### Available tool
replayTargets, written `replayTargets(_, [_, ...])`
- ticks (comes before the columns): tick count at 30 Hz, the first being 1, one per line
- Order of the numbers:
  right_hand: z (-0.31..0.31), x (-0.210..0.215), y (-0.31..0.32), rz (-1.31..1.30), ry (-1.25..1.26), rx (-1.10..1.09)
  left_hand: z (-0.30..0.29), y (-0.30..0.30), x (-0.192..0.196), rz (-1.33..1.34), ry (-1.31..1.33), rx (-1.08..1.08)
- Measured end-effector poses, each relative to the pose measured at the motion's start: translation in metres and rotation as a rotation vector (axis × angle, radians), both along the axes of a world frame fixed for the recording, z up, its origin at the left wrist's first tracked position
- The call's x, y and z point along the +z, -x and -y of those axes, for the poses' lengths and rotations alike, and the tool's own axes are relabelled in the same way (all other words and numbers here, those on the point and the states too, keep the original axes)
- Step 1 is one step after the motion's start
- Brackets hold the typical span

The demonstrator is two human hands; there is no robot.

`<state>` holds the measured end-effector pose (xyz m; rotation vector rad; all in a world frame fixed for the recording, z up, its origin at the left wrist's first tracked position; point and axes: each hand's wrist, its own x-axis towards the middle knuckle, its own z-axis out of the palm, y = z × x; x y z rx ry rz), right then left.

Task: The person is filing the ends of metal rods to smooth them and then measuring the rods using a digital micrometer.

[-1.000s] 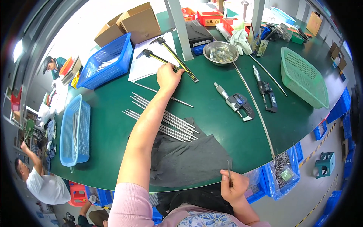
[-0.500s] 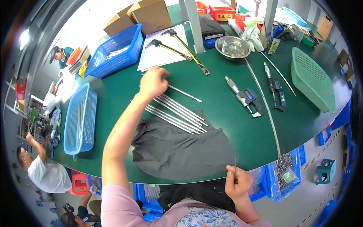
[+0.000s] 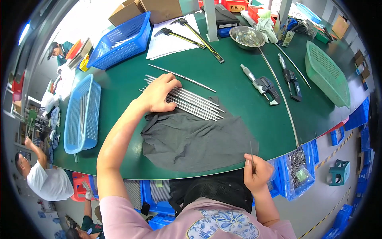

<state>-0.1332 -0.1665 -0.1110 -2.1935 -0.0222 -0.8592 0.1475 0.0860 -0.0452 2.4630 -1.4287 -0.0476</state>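
Note:
My left hand (image 3: 161,93) spans a bundle of slim silver metal rods (image 3: 195,101), fingers at the far side and thumb at the near side. The rods lie slanted, partly on a dark grey cloth (image 3: 195,143). One more metal rod (image 3: 183,78) lies apart, just beyond the bundle. Near the front edge of the table, my right hand (image 3: 258,173) is closed on a thin dark pin-like tool (image 3: 251,150), which points up. Its lower part is hidden in my fingers.
On the green table (image 3: 119,99) are a light blue basket (image 3: 92,115), a blue basket (image 3: 131,47), yellow-black calipers (image 3: 203,42), two digital micrometers (image 3: 264,87) (image 3: 292,81), a metal bowl (image 3: 246,38) and a green basket (image 3: 328,75). Co-workers (image 3: 51,181) are at the left.
My left hand has come nearer, from the far end of the separate rod onto the bundle. The rods lie closer together. My right hand still holds the thin tool.

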Motion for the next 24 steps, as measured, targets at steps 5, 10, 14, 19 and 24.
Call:
replayTargets(5, [0.001, 0.000, -0.001, -0.015, 0.046, 0.012, -0.013, 0.010, -0.010, 0.017, 0.014, 0.023])
replayTargets(10, [-0.001, 0.002, -0.002, -0.001, 0.076, 0.001, -0.022, 0.026, -0.005, 0.059, 0.046, 0.024])
replayTargets(14, [-0.002, 0.003, -0.003, -0.022, 0.106, -0.013, -0.004, 0.026, 0.005, 0.101, -0.177, 0.040])
replayTargets(19, [-0.005, 0.005, -0.003, -0.042, 0.059, -0.042, 0.013, 0.017, 0.009, 0.153, -0.407, 0.018])
replayTargets(24, [-0.007, 0.003, -0.007, 0.004, 0.011, -0.070, 0.009, 0.011, 0.007, 0.049, -0.331, 0.023])
